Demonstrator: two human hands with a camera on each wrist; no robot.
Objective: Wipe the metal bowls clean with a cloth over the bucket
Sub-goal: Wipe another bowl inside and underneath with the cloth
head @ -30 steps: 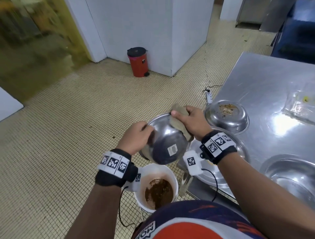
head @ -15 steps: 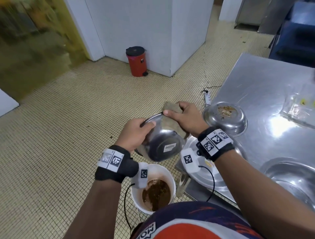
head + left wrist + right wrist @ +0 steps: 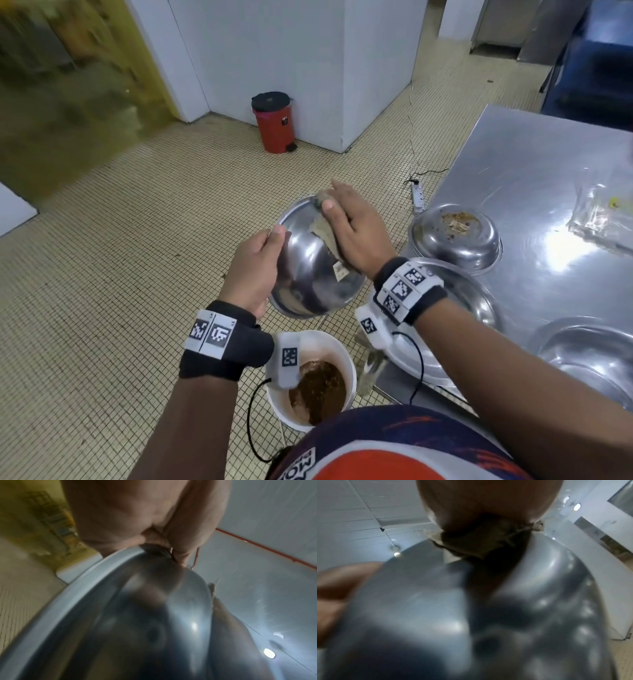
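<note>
Closest to me, right under my wrists, is the white bucket [image 3: 346, 356] with brown slop in the bottom, sitting on the tiled floor just off the corner of the steel table [image 3: 534, 164]. A bit above and beyond it I've got the bowl [image 3: 308, 270] flipped so its rounded outside faces up at me, rim tilted away and to the left. My left hand [image 3: 255, 270] grips the near-left rim, thumb on top and fingers curled under, so that's the anchor. My right hand [image 3: 349, 236] lies across the far-right side of the dome with fingers fairly straight, pressing the beige cloth [image 3: 325, 233] flat against the metal. So the cloth hand sits on the far side and I reckon the next stroke has to come back toward me over the curve while the left turns the bowl. Further right on the table there's another upturned bowl [image 3: 455, 236] with crusty bits still on it, plus bigger ones near the edge.
</note>
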